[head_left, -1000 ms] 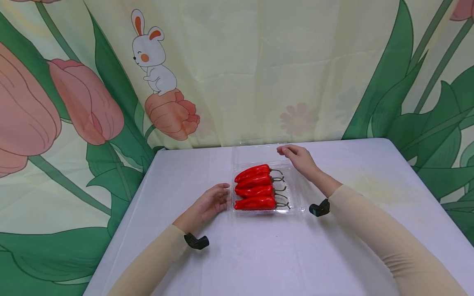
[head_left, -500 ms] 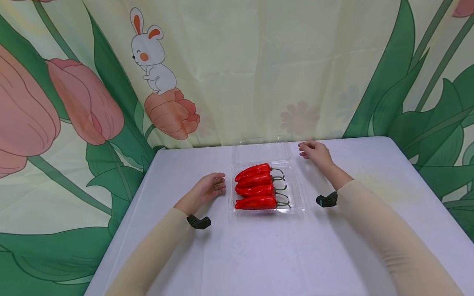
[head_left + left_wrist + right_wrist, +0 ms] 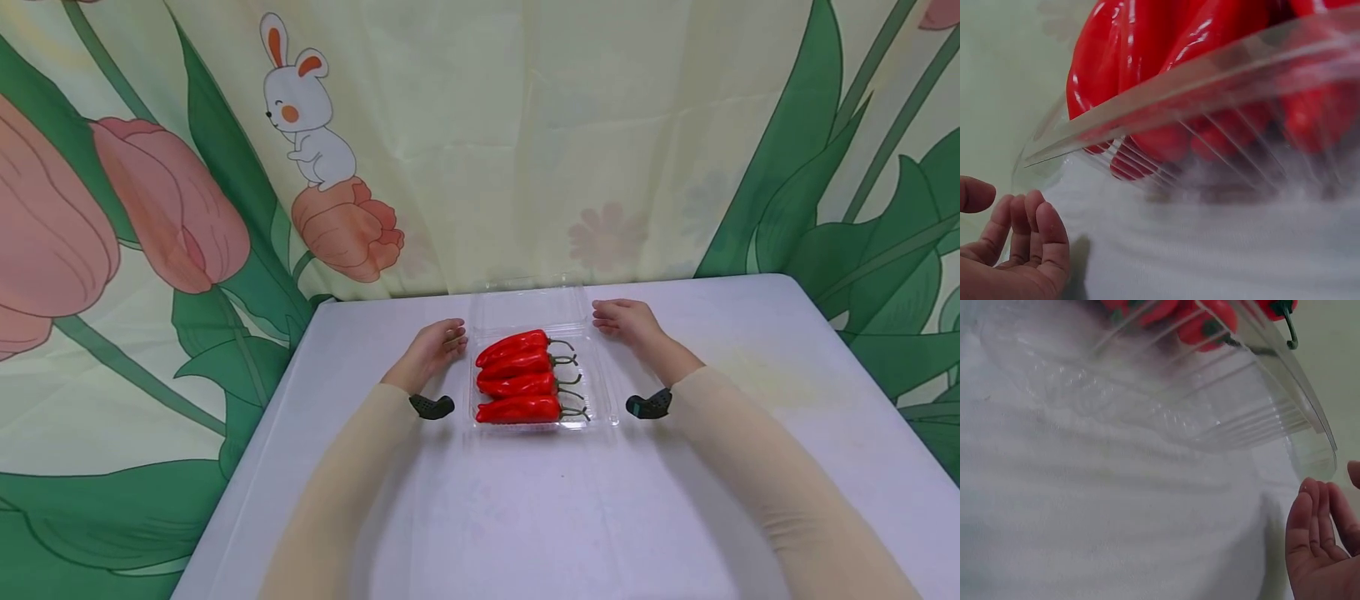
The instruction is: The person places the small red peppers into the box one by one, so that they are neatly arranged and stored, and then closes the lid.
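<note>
Several glossy red peppers (image 3: 519,375) with green stems lie side by side in a clear plastic clamshell box (image 3: 603,400). Its transparent lid (image 3: 529,309) is folded back behind the box. My left hand (image 3: 433,354) is at the box's back left, fingers loosely bent with nothing in them. Across from it, my right hand (image 3: 632,327) hovers near the lid's right side, also holding nothing. In the left wrist view the left fingertips (image 3: 1045,219) come close to the clear rim; whether they touch it I cannot tell. The right wrist view puts the right fingertips (image 3: 1311,486) just beside a plastic corner.
A white cloth covers the table (image 3: 517,517). Behind it hangs a curtain (image 3: 480,150) printed with tulips and a rabbit, close to the lid's far edge. Each wrist carries a small black camera, one (image 3: 432,407) left and one (image 3: 649,404) right.
The right hand first drew away from the lid to the right, then came slightly back. My left hand has moved forward along the box's left side. The box and peppers stay put.
</note>
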The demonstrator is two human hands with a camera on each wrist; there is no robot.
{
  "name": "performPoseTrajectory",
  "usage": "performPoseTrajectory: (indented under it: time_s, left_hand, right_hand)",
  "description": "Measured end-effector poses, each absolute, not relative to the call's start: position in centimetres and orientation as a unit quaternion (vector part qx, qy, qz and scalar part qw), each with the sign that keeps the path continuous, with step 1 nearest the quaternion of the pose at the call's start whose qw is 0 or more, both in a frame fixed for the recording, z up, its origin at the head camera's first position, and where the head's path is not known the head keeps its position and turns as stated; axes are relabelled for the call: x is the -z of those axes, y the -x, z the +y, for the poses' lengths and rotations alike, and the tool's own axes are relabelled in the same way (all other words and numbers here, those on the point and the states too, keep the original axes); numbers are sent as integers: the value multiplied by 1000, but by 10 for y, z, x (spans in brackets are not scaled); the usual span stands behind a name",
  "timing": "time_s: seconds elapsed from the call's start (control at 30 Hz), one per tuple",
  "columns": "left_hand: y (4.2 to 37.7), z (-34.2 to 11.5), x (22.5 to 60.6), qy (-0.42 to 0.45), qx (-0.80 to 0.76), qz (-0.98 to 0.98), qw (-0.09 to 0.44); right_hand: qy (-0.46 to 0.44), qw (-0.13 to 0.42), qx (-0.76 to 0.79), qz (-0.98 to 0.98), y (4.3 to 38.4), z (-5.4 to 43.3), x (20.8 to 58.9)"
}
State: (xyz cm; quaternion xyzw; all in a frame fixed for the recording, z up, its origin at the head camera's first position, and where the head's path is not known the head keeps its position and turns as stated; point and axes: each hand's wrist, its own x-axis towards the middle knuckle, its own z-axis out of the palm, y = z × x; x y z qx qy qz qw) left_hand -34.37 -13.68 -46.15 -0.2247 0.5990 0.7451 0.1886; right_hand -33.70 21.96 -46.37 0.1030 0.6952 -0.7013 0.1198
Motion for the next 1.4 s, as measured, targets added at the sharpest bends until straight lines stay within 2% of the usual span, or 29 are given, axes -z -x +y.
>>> performPoseTrajectory:
  time_s: [0.47,0.87,1.4]
  left_hand:
    - [352,-127,473,207,-792,551,162]
    - [352,-127,473,204,-799,541,163]
    - [352,-128,467,155,-801,560,144]
  right_hand:
    - [-104,119,721,674,334,208,468]
    - [-97,124,704,692,334,210,464]
    - [-50,52,638,767,335,212,459]
